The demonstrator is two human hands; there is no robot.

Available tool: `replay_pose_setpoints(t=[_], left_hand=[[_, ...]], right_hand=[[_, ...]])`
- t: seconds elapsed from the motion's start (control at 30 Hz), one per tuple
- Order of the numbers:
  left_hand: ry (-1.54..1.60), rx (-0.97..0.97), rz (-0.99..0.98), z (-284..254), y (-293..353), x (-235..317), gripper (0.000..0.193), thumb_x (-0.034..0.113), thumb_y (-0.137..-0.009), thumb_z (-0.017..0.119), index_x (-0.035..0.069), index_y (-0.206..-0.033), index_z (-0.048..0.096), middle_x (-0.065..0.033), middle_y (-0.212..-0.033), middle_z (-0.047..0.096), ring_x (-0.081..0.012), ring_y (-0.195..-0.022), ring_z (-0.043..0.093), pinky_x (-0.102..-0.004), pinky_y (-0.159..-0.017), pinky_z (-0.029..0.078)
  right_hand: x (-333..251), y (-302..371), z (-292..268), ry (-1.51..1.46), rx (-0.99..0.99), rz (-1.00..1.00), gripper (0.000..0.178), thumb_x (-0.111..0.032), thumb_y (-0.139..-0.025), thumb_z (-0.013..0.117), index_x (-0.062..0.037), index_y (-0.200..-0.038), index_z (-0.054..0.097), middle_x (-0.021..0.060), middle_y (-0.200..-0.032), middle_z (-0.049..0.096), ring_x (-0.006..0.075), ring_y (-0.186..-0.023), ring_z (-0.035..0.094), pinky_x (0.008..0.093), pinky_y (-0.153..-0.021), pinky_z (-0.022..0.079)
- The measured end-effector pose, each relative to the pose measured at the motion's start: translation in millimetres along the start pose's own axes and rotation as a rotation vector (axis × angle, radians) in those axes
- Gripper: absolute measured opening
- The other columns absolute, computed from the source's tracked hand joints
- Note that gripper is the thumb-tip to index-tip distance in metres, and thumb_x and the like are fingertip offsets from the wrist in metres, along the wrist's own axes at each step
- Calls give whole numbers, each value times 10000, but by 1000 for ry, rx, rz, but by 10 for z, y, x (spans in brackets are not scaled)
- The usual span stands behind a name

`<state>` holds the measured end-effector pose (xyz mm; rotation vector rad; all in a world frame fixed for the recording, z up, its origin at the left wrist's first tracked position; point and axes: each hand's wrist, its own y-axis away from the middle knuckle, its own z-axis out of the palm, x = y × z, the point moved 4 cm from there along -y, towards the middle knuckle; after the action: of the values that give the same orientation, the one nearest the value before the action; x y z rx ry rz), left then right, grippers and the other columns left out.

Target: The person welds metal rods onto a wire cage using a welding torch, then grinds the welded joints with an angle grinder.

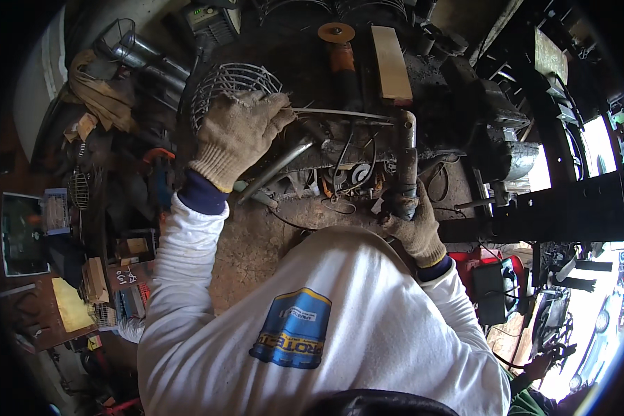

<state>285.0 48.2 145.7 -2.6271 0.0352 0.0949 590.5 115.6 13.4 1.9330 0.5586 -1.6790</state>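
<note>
My left hand [239,132], in a tan knitted glove, is closed around the left end of a thin metal strip [343,112]. A round wire basket [218,80] stands right behind that hand. The strip runs rightward to the rounded, pierced top end of a steel tube-shaped tool [408,149]; whether they are joined cannot be made out. My right hand [419,232], gloved the same way, is wrapped around the tool's lower end, nearest my body. The tool points away from me.
On the dark bench [291,45] lie an angle grinder [341,66] with a brownish disc and a wooden block [392,66]. A heavy vise [496,111] stands to the right. A metal pipe [277,168] slants below the bench edge, near loose cables. Another person's hand [537,364] shows lower right.
</note>
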Motion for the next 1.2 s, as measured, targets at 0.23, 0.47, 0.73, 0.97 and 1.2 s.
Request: replay_pose_setpoints(t=[0.23,0.47,0.73,0.97,1.2], left_hand=[[14,-92,-69,111,102,29,208,303,-937,692,163,-1089,718,-47,-861,714,-250,-757,700,-355,-598,577],[-43,36,4,31,121,57,277,334,-924,709,181,-1154,702,-37,-965,714,-233,-887,689,-358,-753,587],[217,458,-169,-189,682,-111,373,358,-941,694,99,-1209,665,-105,-1076,713,-247,-920,695,-363,-741,587],[112,-168,-464,1057,1648,213,321,284,-908,697,147,-1198,674,-48,-1212,661,-253,-954,685,-439,-797,563],[225,149,-398,601,1581,262,270,342,-894,707,164,-1097,700,-37,-1083,694,-225,-893,693,-384,-781,561]], right_hand=[[-28,13,46,-2,17,-9,911,-185,-742,855,11,-1486,369,84,-1112,635,173,-981,622,337,-903,527],[-122,3,105,-138,-74,-40,845,-104,-773,800,-10,-1483,350,66,-1070,636,133,-920,626,303,-840,547],[173,83,-140,-301,76,-20,666,-307,-799,834,-44,-1318,511,30,-1011,639,112,-804,613,253,-679,523],[276,138,-269,-313,11,13,652,-352,-812,788,-31,-1308,511,41,-1008,637,124,-805,612,261,-679,518],[261,58,-168,-302,81,-50,611,-364,-836,762,-21,-1285,531,73,-1011,663,152,-840,644,279,-704,533]])
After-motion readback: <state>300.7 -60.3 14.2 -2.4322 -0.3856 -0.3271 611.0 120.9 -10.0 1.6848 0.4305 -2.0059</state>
